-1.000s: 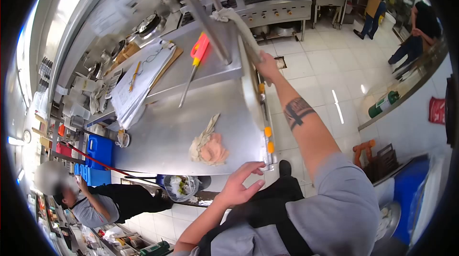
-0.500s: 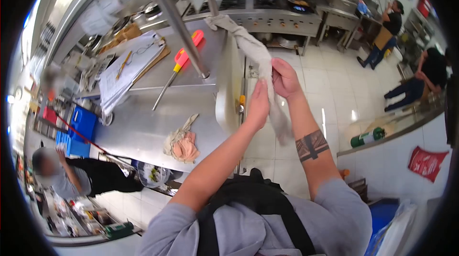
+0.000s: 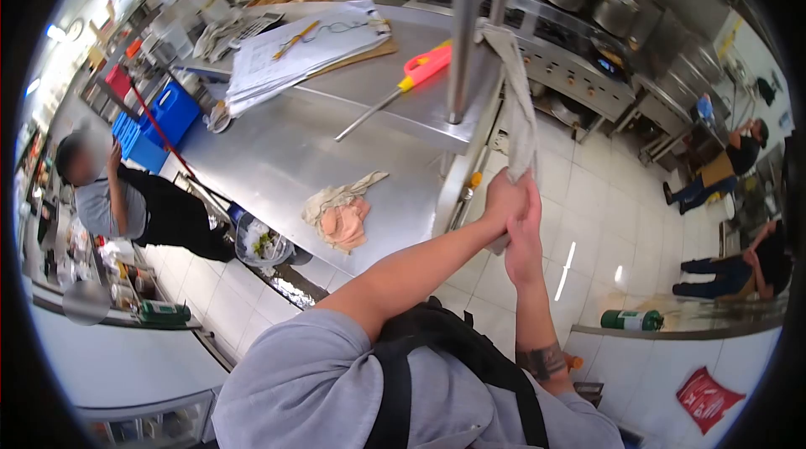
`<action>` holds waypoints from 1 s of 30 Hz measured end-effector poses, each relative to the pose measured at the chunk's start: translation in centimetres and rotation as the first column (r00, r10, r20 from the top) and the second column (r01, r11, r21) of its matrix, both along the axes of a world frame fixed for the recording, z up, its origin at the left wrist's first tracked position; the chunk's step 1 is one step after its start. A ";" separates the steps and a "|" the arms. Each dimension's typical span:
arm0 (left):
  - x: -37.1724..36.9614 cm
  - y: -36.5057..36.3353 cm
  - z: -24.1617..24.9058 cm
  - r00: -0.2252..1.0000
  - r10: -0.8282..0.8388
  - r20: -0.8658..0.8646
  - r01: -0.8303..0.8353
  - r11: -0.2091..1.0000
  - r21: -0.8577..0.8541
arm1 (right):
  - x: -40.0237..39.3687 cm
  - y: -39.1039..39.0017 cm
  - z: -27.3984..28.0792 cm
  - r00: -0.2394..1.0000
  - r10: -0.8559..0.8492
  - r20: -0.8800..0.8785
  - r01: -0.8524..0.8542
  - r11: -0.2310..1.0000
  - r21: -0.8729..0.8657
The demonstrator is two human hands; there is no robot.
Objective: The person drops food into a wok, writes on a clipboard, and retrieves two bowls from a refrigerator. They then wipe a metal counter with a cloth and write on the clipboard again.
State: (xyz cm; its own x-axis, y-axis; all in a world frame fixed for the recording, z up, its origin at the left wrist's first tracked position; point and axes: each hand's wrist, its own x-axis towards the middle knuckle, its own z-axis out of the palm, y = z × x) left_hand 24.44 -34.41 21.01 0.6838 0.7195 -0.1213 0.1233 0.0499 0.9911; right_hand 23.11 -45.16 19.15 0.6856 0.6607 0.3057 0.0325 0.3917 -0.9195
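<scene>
A long off-white towel [image 3: 522, 117] hangs from the foot of a metal post at the corner of the steel counter. My left hand [image 3: 505, 200] is closed round its lower part. My right hand [image 3: 524, 241] presses against the towel and my left hand from the right, its fingers curled in and partly hidden. A short end of cloth shows below my hands. To their left, a crumpled beige cloth [image 3: 323, 197] and a pinkish cloth [image 3: 344, 222] lie together on the steel worktop [image 3: 386, 227].
On the raised shelf lie papers [image 3: 285, 50], a pencil [image 3: 295, 39] and a pink-and-yellow-handled steel rod [image 3: 420, 71]. A bin [image 3: 262, 241] stands near a co-worker [image 3: 151, 189] at left. Stoves [image 3: 571, 59] line the back; two people stand at far right.
My hands have moved down along the towel and closer together. The towel now hangs straighter. The view has turned, shifting the counter and stoves rightward.
</scene>
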 end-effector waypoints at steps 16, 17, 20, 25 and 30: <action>-19.1 7.7 -1.6 0.225 -0.934 -0.278 0.922 0.112 0.370 | -11.6 4.9 12.5 0.815 0.034 0.579 0.194 0.925 -0.327; -20.7 11.0 0.0 0.067 -0.920 -0.385 0.945 -0.065 0.319 | -12.2 7.3 14.3 0.814 0.021 0.580 0.211 0.920 -0.330; -26.6 21.0 2.5 -0.035 -0.979 -0.203 0.948 -0.097 0.302 | -13.5 15.6 19.5 0.543 0.179 0.820 0.186 0.927 -0.326; -35.3 36.9 5.9 0.205 -0.955 -0.217 0.950 0.141 0.277 | -12.6 33.1 24.2 0.128 0.224 0.966 0.310 0.916 -0.253; -40.0 46.8 7.1 0.755 -0.642 -0.132 0.592 0.583 0.556 | -7.2 47.6 22.3 0.003 0.302 0.953 0.524 0.812 -0.259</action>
State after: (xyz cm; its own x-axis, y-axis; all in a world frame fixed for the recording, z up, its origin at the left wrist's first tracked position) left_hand -15.57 12.40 28.16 0.9767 0.0406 0.2108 -0.1554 -0.5438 0.8247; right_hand 15.88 2.39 41.47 0.0875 0.8963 0.4348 0.9886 -0.1319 0.0730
